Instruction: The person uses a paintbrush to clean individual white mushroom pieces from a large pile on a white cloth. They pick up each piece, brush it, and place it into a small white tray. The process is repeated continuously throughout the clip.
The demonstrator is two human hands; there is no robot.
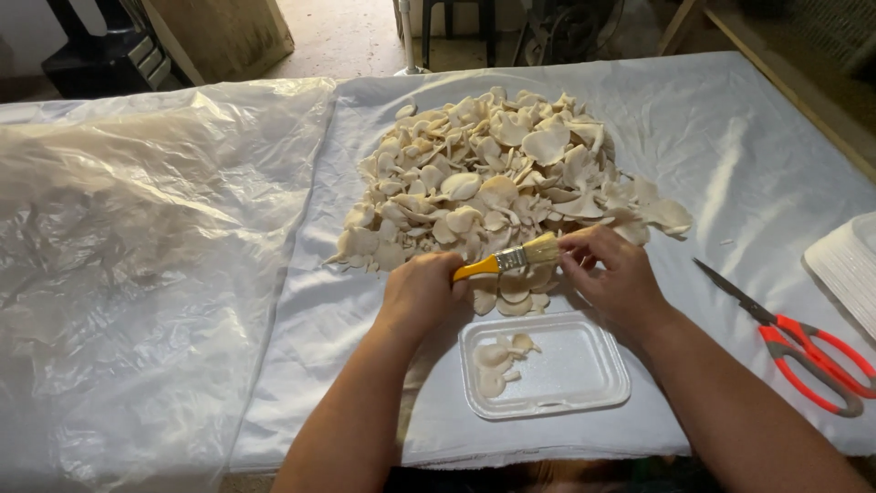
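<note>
Clamped around the yellow handle of the brush (514, 258), my left hand (422, 290) keeps its grip closed, bristles pointing toward my right hand (613, 278). That right grip is pinched together on a mushroom (573, 245) at the near edge of the mushroom pile (493, 183), though my fingers hide most of it, so I cannot tell how much of the cap I have hold of.

To brush well, I judge I should hold the cap lightly by its stem end; these caps look thin and likely to tear. Short, soft strokes away from my fingers should lift dirt without bruising. I would keep the work low, over the white foam tray (584, 374) that sits just on my side of the pile and already has a few mushrooms (500, 361) in its left end.

Red-handled scissors (803, 351) lie well to the right of the pile on the cloth-covered surface (730, 164), apart from both hands. Clear plastic sheeting (137, 256) spreads to the pile's left.
</note>
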